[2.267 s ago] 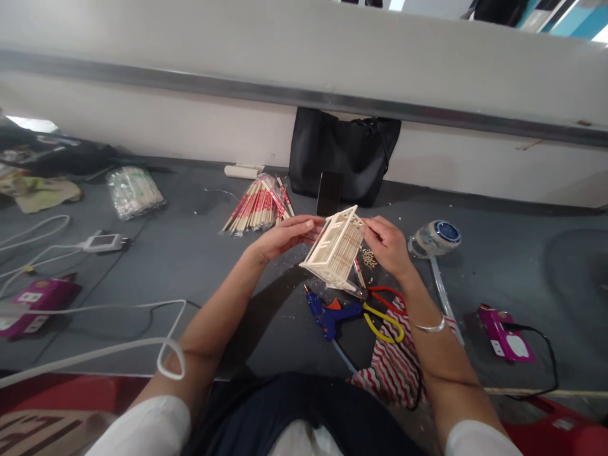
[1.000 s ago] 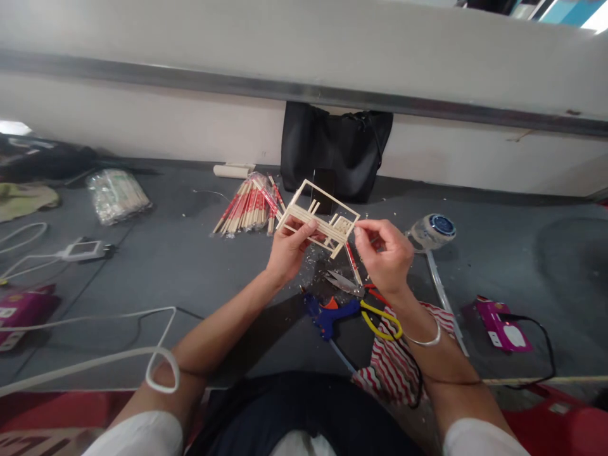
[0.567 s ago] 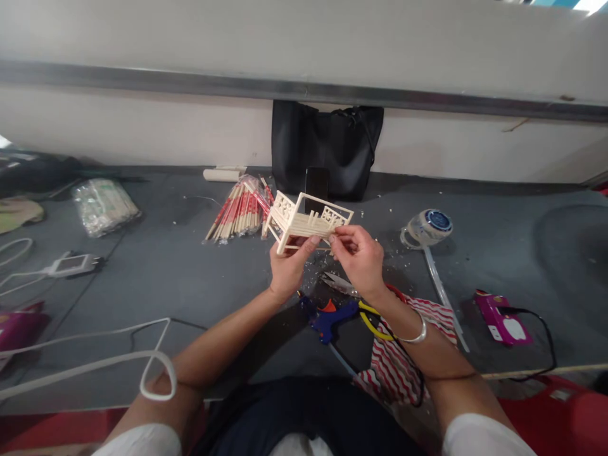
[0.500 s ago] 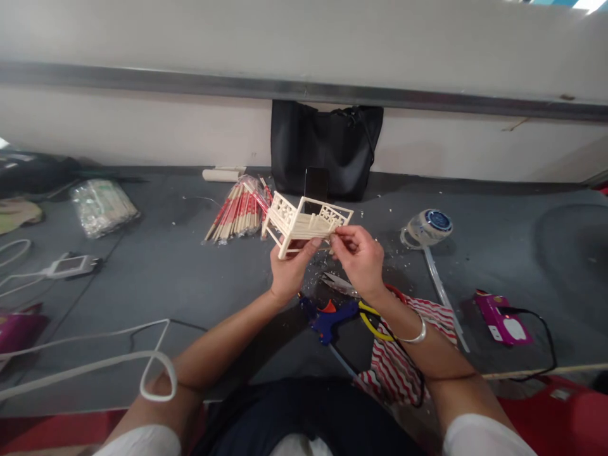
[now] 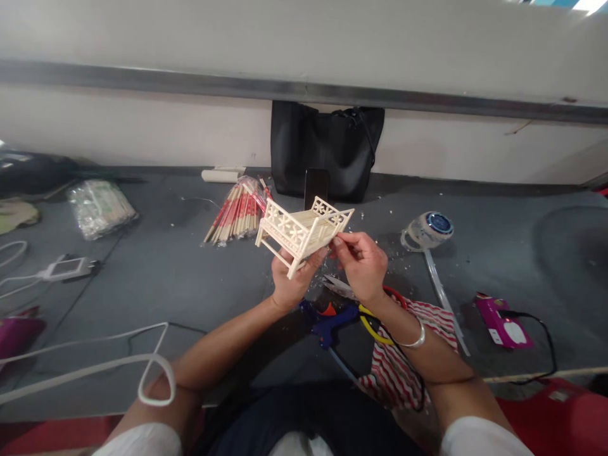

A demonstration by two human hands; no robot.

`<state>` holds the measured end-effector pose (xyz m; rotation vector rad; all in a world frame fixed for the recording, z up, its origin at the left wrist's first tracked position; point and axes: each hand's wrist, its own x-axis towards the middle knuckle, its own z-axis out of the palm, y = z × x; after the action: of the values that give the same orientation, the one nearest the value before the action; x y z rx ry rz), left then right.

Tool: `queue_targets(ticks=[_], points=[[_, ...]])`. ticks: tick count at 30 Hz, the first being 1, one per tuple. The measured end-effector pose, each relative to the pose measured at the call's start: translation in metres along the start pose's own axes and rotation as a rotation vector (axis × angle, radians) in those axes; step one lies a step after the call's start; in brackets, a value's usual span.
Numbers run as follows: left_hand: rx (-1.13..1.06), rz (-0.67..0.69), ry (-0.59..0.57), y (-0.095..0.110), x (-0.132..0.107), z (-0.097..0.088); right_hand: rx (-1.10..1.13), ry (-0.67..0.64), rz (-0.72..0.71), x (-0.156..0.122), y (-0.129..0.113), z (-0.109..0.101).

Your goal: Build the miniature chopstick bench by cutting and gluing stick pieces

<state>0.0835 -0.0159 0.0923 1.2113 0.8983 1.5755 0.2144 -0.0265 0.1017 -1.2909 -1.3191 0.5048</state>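
A small pale wooden model bed (image 5: 304,231), with flower-patterned end panels and a slatted base, is held up over the table, tilted. My left hand (image 5: 289,278) grips it from below, thumb along its near side. At its right end, the thumb and fingers of my right hand (image 5: 363,263) are pinched together on the edge; the fingertips are partly hidden. Just below lie open-bladed scissors (image 5: 339,288) and a blue glue gun (image 5: 332,324) with an orange trigger. Yellow-handled pliers or cutters (image 5: 373,324) lie partly under my right forearm.
Bundled sticks with red wrappers (image 5: 232,215) lie behind my left hand, a bagged bundle (image 5: 102,209) farther left. A black bag (image 5: 323,149) and phone (image 5: 316,185) stand at the back. To the right are a glass jar (image 5: 425,231), clear glue sticks (image 5: 443,294), a striped cloth (image 5: 394,367) and a purple box (image 5: 503,321).
The model bed has been turned and tipped in my hands, so its left flowered end panel now faces me more. Both hands have shifted slightly down.
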Motion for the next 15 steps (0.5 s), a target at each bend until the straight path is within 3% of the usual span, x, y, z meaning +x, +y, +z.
queue_targets(ticks=[8, 15], points=[[0.034, 0.035, -0.028, 0.002, -0.006, -0.003, -0.283, 0.024, -0.2, -0.006, 0.002, -0.003], [0.118, 0.033, -0.034, -0.003, -0.009, -0.011, -0.384, 0.032, -0.343, -0.003, 0.007, -0.004]])
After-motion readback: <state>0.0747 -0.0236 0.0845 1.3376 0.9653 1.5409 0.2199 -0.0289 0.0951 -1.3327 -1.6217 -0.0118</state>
